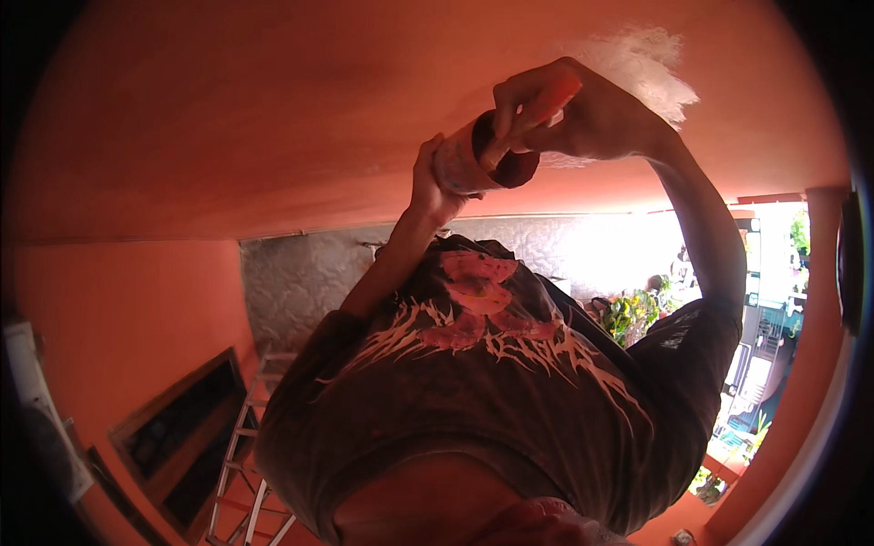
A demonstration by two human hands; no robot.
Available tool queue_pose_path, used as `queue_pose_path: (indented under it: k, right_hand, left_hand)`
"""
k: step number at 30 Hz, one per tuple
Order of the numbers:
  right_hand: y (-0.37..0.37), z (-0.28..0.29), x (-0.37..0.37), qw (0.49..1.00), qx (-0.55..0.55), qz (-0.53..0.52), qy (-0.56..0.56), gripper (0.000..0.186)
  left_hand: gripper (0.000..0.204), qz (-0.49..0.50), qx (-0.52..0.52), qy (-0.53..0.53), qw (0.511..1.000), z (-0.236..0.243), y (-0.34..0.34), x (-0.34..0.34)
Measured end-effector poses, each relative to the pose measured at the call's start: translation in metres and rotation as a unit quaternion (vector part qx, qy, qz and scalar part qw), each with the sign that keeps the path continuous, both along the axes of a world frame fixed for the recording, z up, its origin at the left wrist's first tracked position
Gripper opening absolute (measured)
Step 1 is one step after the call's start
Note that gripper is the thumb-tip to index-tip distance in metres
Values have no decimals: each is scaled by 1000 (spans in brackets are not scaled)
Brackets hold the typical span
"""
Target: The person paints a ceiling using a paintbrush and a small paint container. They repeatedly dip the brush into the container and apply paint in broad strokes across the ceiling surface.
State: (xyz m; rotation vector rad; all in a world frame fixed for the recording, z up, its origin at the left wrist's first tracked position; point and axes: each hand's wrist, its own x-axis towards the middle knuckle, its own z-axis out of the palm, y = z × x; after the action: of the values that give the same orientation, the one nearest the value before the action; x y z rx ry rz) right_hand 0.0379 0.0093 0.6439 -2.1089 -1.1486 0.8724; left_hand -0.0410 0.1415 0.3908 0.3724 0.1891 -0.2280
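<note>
Both of my arms reach up to an orange ceiling (273,109). My left hand (430,187) grips a small pale cylindrical container (460,164) from below. My right hand (583,114) is closed around an orange-handled tool (553,96), whose dark red end (515,168) sits at the container's mouth. Just beyond my right hand, a rough white patch of filler (651,59) is spread on the ceiling. My dark printed shirt (473,391) fills the lower middle of the view.
A metal ladder (238,455) stands at the lower left beside a dark framed panel (177,428) on the orange wall. Behind is a grey textured wall (300,282). Green plants (633,314) and a bright open side lie to the right.
</note>
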Motion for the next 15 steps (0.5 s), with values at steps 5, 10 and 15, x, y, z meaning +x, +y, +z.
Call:
queue_pose_path:
  k: [5, 10, 15]
  right_hand:
    - [-10, -14, 9, 993, 21, 61, -104, 3]
    - [-5, -1, 12, 974, -127, 108, -154, 14]
    - [-3, 0, 7, 967, -133, 94, -197, 15]
  left_hand:
    - [63, -1, 22, -12, 1000, -2, -3, 8]
    - [62, -25, 27, -28, 999, -8, -4, 15]
    - [56, -53, 4, -49, 997, -13, -6, 14]
